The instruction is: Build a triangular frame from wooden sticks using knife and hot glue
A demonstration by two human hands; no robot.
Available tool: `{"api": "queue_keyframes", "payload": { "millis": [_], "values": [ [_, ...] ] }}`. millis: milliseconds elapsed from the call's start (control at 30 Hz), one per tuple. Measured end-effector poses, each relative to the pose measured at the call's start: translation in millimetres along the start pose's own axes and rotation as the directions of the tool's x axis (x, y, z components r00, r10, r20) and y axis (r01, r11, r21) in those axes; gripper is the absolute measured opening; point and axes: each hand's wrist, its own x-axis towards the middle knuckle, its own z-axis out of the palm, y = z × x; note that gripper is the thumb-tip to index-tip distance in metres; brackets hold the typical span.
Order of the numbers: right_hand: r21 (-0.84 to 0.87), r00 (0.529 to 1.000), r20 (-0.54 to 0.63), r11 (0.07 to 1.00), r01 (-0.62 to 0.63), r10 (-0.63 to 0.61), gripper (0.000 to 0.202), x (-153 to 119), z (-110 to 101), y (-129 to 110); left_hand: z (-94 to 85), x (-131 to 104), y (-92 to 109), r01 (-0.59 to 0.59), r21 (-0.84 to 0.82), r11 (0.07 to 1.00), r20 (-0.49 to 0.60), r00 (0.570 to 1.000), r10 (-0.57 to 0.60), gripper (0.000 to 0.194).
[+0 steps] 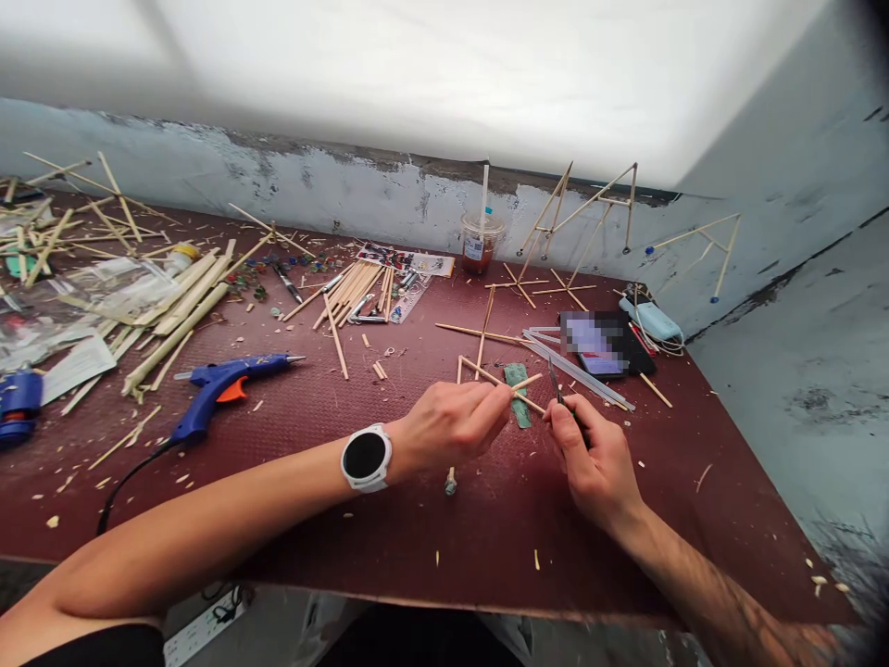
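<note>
My left hand (462, 419), with a white watch on its wrist, pinches a small frame of joined thin wooden sticks (492, 372) near a crossing. In my right hand (598, 456) is a knife (554, 378) with a dark handle, its thin blade pointing up and away. The knife is beside the right end of one stick. Under the sticks lies a green strip (518, 408). A stick with a greenish lump at its end (451, 482) shows below my left hand.
A blue glue gun (226, 375) lies at left. Wooden sticks (357, 292), a drink cup (481, 243) and stick frames (594, 199) stand or lie farther back. A phone (597, 343) and clear glue sticks (576, 366) lie at right.
</note>
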Motion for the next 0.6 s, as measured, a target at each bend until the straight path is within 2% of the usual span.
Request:
{"api": "queue_keyframes", "payload": {
  "millis": [100,167,233,333,400,467,533,600],
  "values": [
    [0.104,0.998,-0.064,0.995,0.001,0.006,0.034,3.8,-1.5,-1.0,-1.5,5.1,7.5,0.026,-0.102,0.994,-0.070,0.997,-0.034,0.018],
    [0.132,0.994,-0.109,0.991,0.003,0.012,0.037,8.5,-3.5,-4.0,-3.1,7.2,11.5,0.048,-0.206,0.977,-0.046,0.997,-0.059,0.015],
    [0.132,0.994,-0.105,0.991,0.004,0.010,0.039,13.0,-5.7,-7.4,-5.0,8.6,14.1,0.080,-0.296,0.952,-0.020,0.996,-0.090,0.013],
    [0.121,0.997,-0.074,0.993,0.012,-0.003,0.028,16.4,-7.6,-11.8,-8.8,12.0,16.2,0.194,-0.455,0.869,0.037,0.979,-0.199,0.012],
    [0.133,0.999,-0.050,0.991,-0.003,0.010,0.027,15.8,-7.5,-14.1,-11.3,15.9,17.7,0.341,-0.615,0.711,0.108,0.929,-0.353,0.013],
    [0.183,0.999,-0.009,0.982,-0.039,0.041,0.028,13.5,-6.0,-15.9,-12.7,20.5,19.9,0.468,-0.774,0.427,0.225,0.833,-0.505,0.016],
    [0.236,0.996,0.033,0.968,-0.083,0.078,0.030,10.5,-3.0,-17.4,-12.4,24.4,22.2,0.506,-0.850,0.144,0.348,0.746,-0.568,0.019],
    [0.261,0.994,0.053,0.959,-0.109,0.099,0.032,7.9,0.8,-18.6,-10.8,26.8,23.5,0.503,-0.864,-0.014,0.423,0.712,-0.561,0.022]
  ]
}}
